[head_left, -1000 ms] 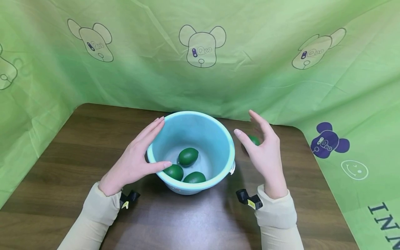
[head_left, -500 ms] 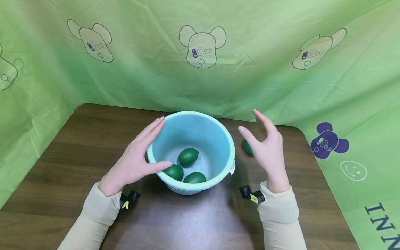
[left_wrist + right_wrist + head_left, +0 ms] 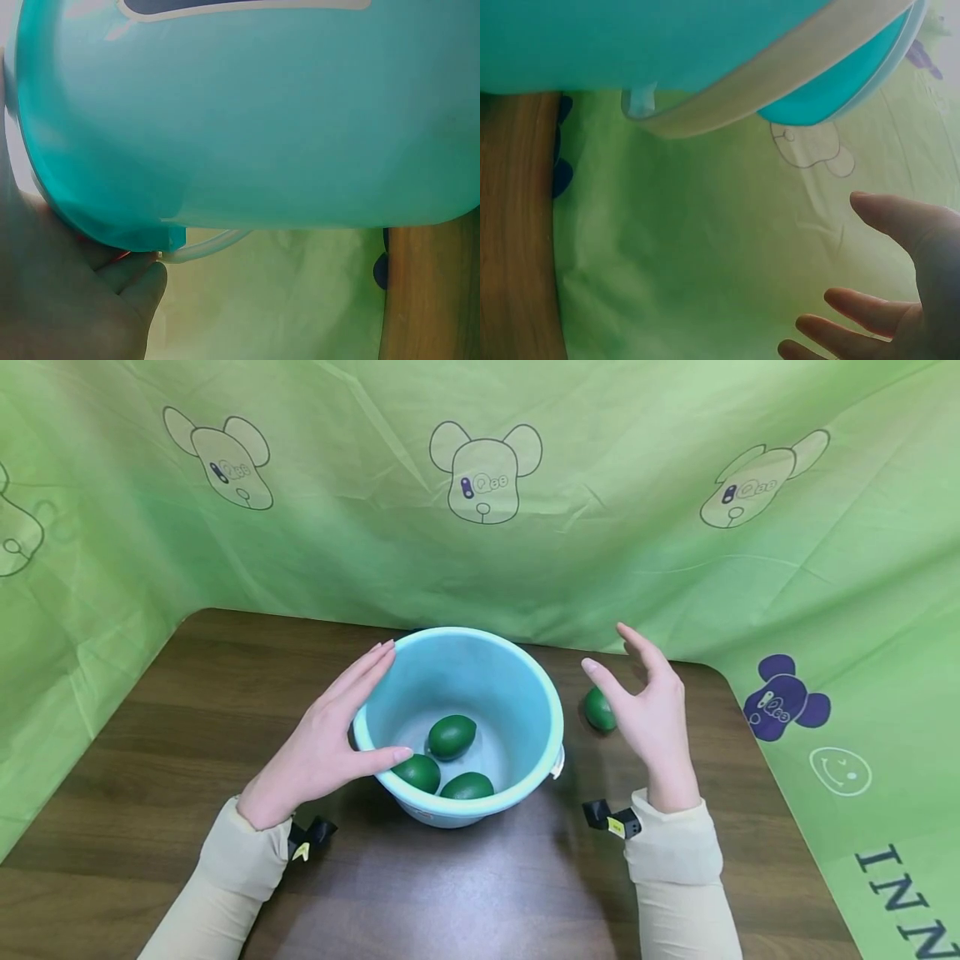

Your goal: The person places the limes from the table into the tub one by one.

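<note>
A light-blue bucket (image 3: 454,808) stands upright on the table, with three green limes inside it: one lime (image 3: 452,737) toward the middle, another lime (image 3: 420,772) at the near left and a third lime (image 3: 468,785) at the near side. My left hand (image 3: 322,747) holds the bucket's left rim, its thumb over the edge; in the left wrist view some fingers (image 3: 141,289) curl under the rim. To the right of the bucket, my right hand (image 3: 648,714) is held with spread fingers and touches nothing visible. Just left of it a lime (image 3: 599,709) lies on the table, partly hidden by the thumb.
The brown wooden table (image 3: 187,735) has a green printed curtain (image 3: 337,552) behind it and along both sides. A white bucket handle (image 3: 720,109) hangs at the bucket's side, and its end shows at the right rim in the head view.
My right hand has moved a little to the right, away from the bucket. The lime beside the bucket shows more now than a second ago. My left hand has kept still.
</note>
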A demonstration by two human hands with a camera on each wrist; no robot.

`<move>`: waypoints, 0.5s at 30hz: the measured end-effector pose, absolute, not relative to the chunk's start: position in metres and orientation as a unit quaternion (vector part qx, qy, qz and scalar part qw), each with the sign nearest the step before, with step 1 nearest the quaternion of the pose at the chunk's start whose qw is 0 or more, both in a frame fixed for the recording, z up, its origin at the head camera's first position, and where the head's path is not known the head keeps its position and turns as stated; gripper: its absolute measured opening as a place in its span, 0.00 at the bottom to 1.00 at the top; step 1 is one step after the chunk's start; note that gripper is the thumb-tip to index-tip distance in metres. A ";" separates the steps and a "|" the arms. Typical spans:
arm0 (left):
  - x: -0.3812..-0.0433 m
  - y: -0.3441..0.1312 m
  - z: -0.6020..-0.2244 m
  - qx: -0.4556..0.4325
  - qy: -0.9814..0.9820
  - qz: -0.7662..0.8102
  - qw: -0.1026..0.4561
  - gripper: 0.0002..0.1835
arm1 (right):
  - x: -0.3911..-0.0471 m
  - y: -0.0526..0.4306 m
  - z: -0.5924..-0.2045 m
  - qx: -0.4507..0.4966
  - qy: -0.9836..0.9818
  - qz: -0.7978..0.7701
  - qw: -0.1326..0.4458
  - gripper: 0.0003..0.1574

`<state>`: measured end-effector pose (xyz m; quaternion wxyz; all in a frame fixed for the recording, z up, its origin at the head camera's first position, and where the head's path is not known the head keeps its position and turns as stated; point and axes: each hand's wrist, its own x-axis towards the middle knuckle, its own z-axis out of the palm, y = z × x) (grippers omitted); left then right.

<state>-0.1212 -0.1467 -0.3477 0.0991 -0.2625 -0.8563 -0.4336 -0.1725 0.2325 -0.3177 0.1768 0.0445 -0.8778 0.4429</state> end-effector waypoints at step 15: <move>-0.121 -0.147 -0.348 -0.258 -0.857 -0.436 0.098 0.55 | -0.183 0.246 -0.329 0.018 -0.891 0.429 0.145 0.44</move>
